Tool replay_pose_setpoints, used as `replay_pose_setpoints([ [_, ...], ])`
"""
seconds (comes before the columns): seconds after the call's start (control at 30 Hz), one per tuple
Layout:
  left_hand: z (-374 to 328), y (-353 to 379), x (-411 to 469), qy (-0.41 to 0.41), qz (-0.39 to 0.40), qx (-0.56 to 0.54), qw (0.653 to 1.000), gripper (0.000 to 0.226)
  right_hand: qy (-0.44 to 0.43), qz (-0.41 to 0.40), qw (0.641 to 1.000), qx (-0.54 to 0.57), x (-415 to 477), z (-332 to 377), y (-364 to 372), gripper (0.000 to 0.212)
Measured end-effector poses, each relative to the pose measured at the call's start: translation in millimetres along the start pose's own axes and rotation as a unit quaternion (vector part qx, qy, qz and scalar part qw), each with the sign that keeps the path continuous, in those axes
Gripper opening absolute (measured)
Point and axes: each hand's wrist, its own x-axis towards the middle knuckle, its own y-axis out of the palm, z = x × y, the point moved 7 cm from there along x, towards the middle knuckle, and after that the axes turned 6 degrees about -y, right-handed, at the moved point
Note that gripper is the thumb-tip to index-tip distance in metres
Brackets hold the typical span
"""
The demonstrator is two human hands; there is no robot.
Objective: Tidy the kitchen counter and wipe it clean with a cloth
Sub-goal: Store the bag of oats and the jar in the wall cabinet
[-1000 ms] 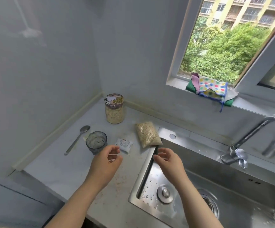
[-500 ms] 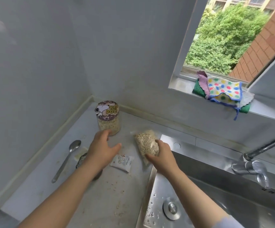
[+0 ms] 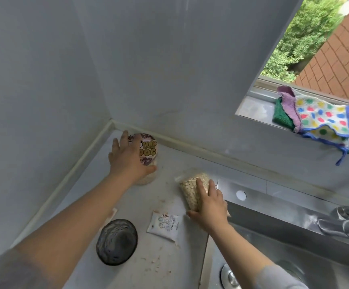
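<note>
My left hand [image 3: 127, 161] wraps round a jar of oats [image 3: 148, 151] with a cartoon "Year of the Dog" lid, in the back corner of the grey counter [image 3: 169, 263]. My right hand [image 3: 209, 203] grips a clear bag of oats [image 3: 190, 186] lying beside the sink edge. A small white sachet [image 3: 165, 226] lies flat between my arms. A dark glass cup [image 3: 117, 240] stands near my left forearm. Crumbs are scattered over the counter. Folded cloths [image 3: 319, 119], one with coloured spots, lie on the window sill.
A steel sink [image 3: 273, 243] with a plug fills the lower right, and its tap [image 3: 344, 224] juts in from the right. Walls close the counter at the left and back. The window sill [image 3: 250, 109] runs above the sink.
My left hand has moved forward from near the cup and closed round the jar. My right hand has slid further onto the bag. The view has tilted down and closer.
</note>
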Motion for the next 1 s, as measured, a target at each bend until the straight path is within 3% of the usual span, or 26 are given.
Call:
replay_pose_setpoints([
  [0.13, 4.9, 7.6, 1.6, 0.007, -0.041, -0.065, 0.997, 0.107, -0.008, -0.031, 0.999, -0.022, -0.8, -5.8, 5.9, 0.101],
  [0.33, 4.9, 8.8, 2.4, 0.011, -0.084, -0.077, 0.993, 0.101, -0.02, -0.046, 0.999, -0.015, 2.7, -7.8, 3.2, 0.092],
  [0.47, 6.1, 8.3, 3.1, 0.008, -0.078, -0.075, 0.994, 0.1, 0.0, -0.066, 0.987, 0.144, 0.5, -12.4, -12.8, 0.077],
  [0.67, 7.2, 4.3, -4.3, 0.027, -0.042, -0.102, 0.994, 0.103, 0.08, -0.119, 0.888, 0.437, -53.7, -9.9, -41.0, 0.058],
  [0.77, 3.3, -0.6, -20.5, 0.02, -0.024, -0.144, 0.989, 0.097, 0.094, -0.145, 0.845, 0.505, -84.1, -11.4, -44.0, 0.056],
  [1.0, -55.2, -17.9, -91.7, 0.124, 0.03, -0.172, 0.977, 0.101, 0.131, -0.251, 0.776, 0.564, -165.4, -36.8, -54.5, 0.05],
])
